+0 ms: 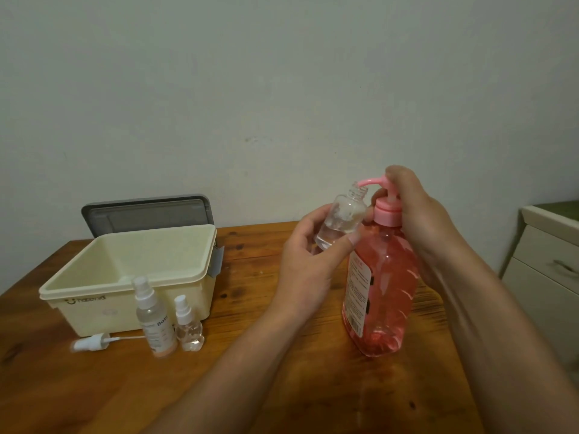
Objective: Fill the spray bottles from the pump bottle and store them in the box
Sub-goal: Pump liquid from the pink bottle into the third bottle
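Observation:
A big pink pump bottle (380, 286) stands on the wooden table (282, 371) at the right. My right hand (413, 211) rests on its pink pump head, whose spout reaches left over the open neck of a small clear bottle (344, 214). My left hand (310, 255) holds that uncapped bottle tilted under the spout; a little clear liquid sits in it. The cream box (125, 277) stands open at the left, nothing visible inside. In front of it stand a taller spray bottle (153, 317) and a small spray bottle (188, 327), both capped.
A loose white spray cap with its tube (94, 341) lies on the table left of the two bottles. The box's grey lid (147, 214) leans against the wall behind it. A cream drawer unit (545, 277) stands to the right of the table.

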The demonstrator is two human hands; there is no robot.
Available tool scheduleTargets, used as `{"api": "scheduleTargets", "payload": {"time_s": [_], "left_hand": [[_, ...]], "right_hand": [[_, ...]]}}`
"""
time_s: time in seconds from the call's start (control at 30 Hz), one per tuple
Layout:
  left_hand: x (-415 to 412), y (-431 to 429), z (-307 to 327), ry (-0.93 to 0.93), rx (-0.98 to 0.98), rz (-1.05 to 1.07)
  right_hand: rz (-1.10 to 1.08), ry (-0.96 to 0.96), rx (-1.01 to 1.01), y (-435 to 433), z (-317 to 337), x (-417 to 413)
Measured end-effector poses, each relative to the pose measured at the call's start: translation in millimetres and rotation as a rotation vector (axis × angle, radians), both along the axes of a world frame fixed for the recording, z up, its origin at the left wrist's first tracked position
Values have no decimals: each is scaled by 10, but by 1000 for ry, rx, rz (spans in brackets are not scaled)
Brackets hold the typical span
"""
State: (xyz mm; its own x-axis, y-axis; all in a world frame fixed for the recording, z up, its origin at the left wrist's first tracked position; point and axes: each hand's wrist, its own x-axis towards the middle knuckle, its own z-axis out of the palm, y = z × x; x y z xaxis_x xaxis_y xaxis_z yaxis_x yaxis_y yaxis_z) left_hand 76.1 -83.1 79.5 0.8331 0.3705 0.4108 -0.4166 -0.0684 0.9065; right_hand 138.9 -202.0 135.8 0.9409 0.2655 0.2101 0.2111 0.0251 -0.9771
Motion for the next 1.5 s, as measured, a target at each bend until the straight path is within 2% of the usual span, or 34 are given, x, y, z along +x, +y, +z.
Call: {"api": "scheduleTargets", "payload": {"time_s": [0.87, 1.5], "left_hand": [[-5, -6, 10, 4, -6, 1], [3, -1, 3, 6, 1, 3]], "right_hand": [[12, -37, -38, 0, 9, 16], [6, -15, 16, 8, 12, -2]]}}
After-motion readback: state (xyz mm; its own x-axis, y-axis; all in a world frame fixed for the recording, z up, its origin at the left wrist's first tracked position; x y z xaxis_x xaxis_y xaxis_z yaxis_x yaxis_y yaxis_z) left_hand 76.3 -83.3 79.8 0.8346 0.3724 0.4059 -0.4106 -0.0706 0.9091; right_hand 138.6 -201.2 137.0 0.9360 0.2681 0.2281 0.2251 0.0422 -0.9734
